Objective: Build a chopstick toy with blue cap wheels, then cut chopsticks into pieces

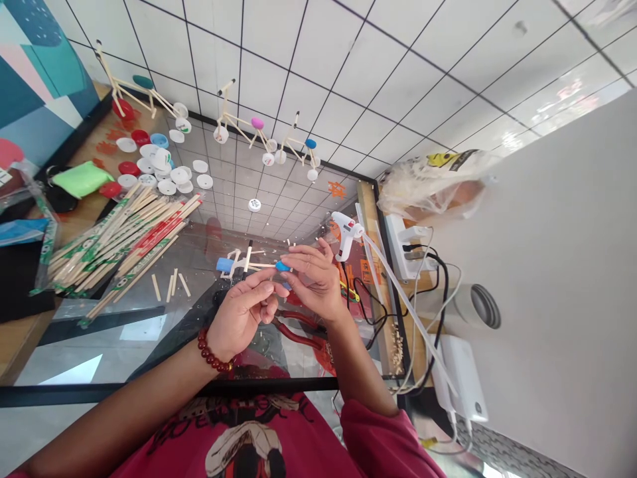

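My left hand and my right hand meet over the glass table. Between them they hold a small stick model made of chopstick pieces, with a blue cap at its left end and another blue cap at the fingertips. The fingers of both hands are pinched on it. A bead bracelet circles my left wrist. Red-handled pliers lie on the table just under my hands.
Wrapped chopsticks lie in a pile at left, bottle caps behind them. Three finished stick bicycles stand at the back. A white glue gun stands right of my hands, beside a power strip with cables.
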Demonstrator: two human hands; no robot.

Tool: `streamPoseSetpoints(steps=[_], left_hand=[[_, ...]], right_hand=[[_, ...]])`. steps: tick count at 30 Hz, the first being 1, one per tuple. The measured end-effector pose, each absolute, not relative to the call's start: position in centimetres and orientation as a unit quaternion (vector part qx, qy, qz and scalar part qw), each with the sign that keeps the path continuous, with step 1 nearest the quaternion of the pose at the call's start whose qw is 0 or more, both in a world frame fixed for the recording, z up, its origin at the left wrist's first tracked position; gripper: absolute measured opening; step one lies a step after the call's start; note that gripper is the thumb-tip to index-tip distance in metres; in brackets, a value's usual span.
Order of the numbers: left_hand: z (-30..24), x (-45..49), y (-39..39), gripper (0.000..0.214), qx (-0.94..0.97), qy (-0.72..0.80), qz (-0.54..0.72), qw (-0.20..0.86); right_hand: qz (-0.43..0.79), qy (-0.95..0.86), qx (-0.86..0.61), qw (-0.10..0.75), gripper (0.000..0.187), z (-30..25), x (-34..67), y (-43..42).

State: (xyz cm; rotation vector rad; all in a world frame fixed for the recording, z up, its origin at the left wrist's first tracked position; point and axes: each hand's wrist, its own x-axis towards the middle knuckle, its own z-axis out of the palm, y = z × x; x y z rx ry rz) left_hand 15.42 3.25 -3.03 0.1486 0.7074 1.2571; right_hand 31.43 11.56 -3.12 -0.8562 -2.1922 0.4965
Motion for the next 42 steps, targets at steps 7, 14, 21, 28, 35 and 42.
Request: streamPoseSetpoints(steps=[7, 14, 21, 28, 35, 42], left_hand=[[-3.1, 15.4, 3.0, 0.029, 0.069, 0.333, 0.574, 0.745], [-3.2, 15.4, 2.9, 0.032, 0.08, 0.331, 0.575, 0.744], [-3.3, 15.4, 3.0, 0.034, 0.082, 0.328, 0.579, 0.742], [-3.6, 15.5, 3.0, 0.034, 0.084, 0.33, 0.579, 0.741], [-3.5, 15.5, 3.0, 0.033, 0.087, 0.331, 0.579, 0.74], [-3.4, 15.4, 3.1, 0.035, 0.097, 0.337, 0.582, 0.733]], right_hand=[[0.19, -0.858, -0.326, 0.349, 0.027, -2.9, 31.3, 11.3], [0.08, -0.885, -0.291, 0.354, 0.03, -2.9, 32.1, 11.0], [0.041, -0.899, -0.278, 0.335, 0.033, -2.9, 32.2, 10.9], [0.04, -0.901, -0.278, 0.33, 0.034, -2.6, 32.1, 10.9], [0.058, -0.902, -0.273, 0.328, 0.046, -3.0, 32.4, 10.9], [0.078, -0.893, -0.285, 0.339, 0.057, -3.2, 32.3, 10.5]])
